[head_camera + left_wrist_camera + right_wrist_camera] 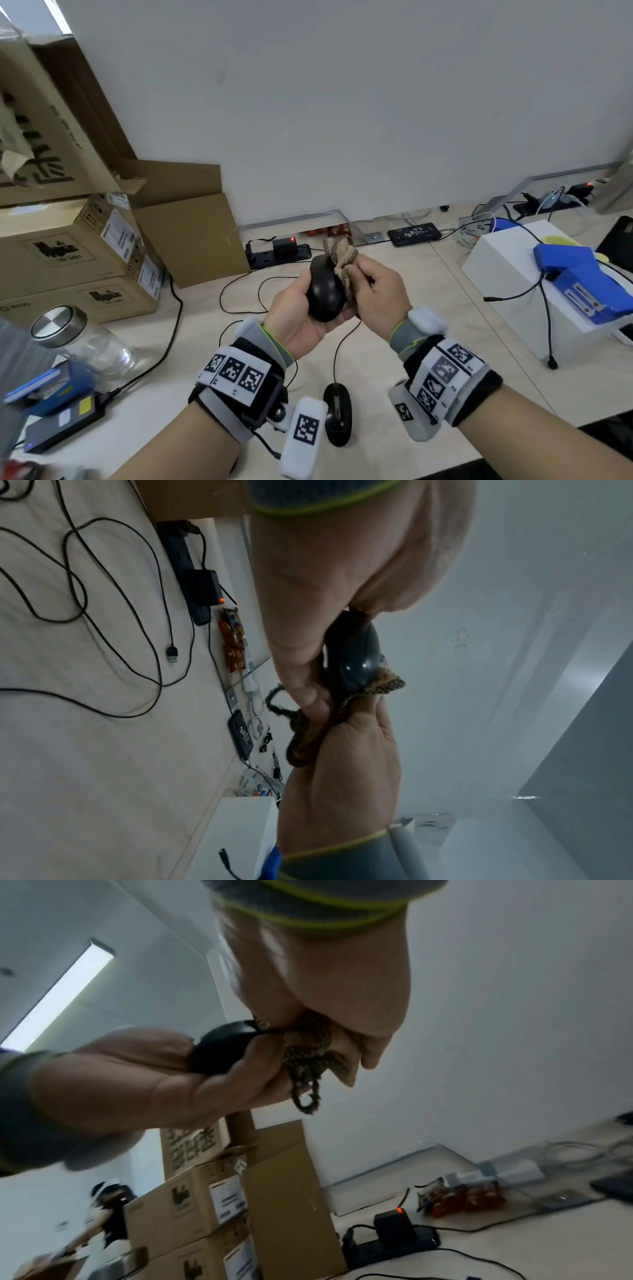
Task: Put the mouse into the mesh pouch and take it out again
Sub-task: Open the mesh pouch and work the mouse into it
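A black mouse (324,294) lies in my left hand (301,310), held up above the desk with fingers curled round it. My right hand (378,294) grips a bunched tan-and-black mesh pouch (342,257) right against the mouse's far side. In the left wrist view the mouse (356,658) shows between both hands, with the pouch (329,718) and its cord beneath it. The right wrist view has the mouse (221,1049) bare and the pouch (308,1047) crumpled in my right hand (339,1010). The mouse sits outside the pouch.
A second black mouse (337,413) with its cable lies on the desk (411,274) below my hands. Cardboard boxes (78,246) stack at the left, a glass jar (82,337) stands nearby. A power strip (279,253) sits at the wall, a white box (513,274) with a blue device at right.
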`<state>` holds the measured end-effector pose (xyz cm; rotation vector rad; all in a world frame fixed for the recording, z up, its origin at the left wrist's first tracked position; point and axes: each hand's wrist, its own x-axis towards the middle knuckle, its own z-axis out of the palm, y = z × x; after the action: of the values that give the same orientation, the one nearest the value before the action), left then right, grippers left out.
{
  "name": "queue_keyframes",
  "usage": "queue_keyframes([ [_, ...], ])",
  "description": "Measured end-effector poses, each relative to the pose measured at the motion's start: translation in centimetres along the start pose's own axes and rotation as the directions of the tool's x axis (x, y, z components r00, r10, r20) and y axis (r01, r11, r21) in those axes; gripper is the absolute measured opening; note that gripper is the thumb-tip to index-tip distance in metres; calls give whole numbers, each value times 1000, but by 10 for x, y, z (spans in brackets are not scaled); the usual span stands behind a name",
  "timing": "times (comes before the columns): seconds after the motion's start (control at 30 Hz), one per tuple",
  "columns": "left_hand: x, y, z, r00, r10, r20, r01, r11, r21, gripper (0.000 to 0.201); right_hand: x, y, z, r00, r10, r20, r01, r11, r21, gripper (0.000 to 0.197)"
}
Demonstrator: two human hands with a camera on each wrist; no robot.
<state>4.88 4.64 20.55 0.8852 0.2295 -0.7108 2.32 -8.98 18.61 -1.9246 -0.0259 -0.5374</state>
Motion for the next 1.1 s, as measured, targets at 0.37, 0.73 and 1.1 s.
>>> queue_keyframes([
  [0.37, -8, -1, 0, 984, 13, 177, -58, 966, 252, 72, 3, -7, 6, 989, -120, 86, 125, 990, -61, 15],
  [0.73, -8, -3, -23, 813, 570, 118, -320, 267, 909, 35, 11, -1, -4, 990, 116, -85, -122, 990, -64, 18],
  [1.1, -9, -7, -22, 760, 631, 157, -326, 162, 931, 24, 5, 3, 1, 999, 17, 33, -12, 992, -127, 17],
])
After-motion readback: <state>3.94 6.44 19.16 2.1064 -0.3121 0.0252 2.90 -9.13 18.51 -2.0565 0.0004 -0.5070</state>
